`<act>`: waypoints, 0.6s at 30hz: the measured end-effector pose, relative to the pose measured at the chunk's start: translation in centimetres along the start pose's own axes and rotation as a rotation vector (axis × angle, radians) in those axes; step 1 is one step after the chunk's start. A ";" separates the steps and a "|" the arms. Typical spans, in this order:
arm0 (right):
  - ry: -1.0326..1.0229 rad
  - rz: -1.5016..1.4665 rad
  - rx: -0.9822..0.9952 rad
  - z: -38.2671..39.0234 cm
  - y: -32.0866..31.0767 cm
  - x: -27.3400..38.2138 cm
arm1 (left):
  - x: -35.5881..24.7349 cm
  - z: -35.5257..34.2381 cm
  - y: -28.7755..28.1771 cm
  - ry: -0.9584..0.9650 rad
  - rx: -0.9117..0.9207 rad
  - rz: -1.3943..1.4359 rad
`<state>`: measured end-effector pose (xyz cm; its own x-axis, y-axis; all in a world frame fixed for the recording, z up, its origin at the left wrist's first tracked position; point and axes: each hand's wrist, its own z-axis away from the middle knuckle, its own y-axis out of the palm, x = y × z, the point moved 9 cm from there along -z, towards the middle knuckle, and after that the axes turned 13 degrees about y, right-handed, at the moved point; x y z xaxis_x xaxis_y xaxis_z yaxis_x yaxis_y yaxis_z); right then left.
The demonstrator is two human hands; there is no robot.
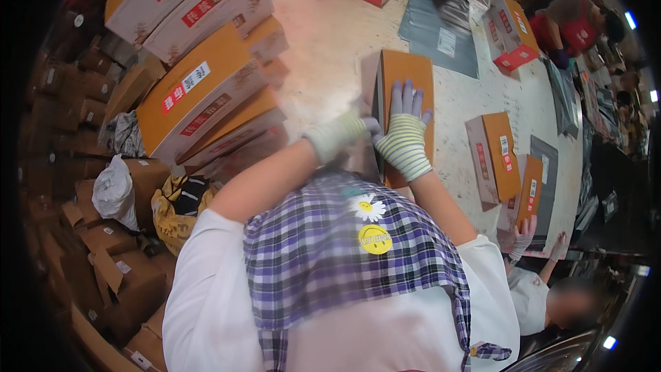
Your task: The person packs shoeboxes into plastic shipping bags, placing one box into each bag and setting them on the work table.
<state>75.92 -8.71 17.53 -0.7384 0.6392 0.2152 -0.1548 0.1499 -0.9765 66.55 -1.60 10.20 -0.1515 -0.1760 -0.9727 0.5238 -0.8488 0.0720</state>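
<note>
Right hand (pixel 406 126) flat on orange-topped box (pixel 407 67), grip released; left hand (pixel 357 126) blurred beside it, cannot tell grip.

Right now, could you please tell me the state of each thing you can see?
Right hand: gloved, laid flat on the box.
Left hand: gloved, blurred, at the box's left side; grip unclear.
Orange-topped box: under the right hand; whether fully closed, cannot tell.
Boxes at left: stacked.
Grey bags: lying flat.
Brown carton at lower left: open, flap raised.
Co-worker's hand: at a narrow orange box.
</note>
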 end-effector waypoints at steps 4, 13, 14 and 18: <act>0.214 0.200 0.162 1.2 9.7 -10.5 | -3.1 1.3 -1.2 0.263 0.108 -0.581; 0.048 -0.383 -0.143 -4.3 2.9 -11.1 | -13.8 27.9 -43.6 0.269 -1.176 -0.737; -0.073 -0.563 0.055 -4.4 5.6 -6.2 | -10.8 29.5 -45.5 0.241 -1.008 -0.819; 0.062 -1.068 1.136 2.9 7.5 11.0 | -5.3 25.1 -37.7 0.039 -0.805 -0.249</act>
<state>64.77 -2.74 12.49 0.0562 0.6456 0.7616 -0.9885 -0.0715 0.1336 26.51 18.82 18.15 -0.3204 -0.0015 -0.9473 0.9189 -0.2433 -0.3104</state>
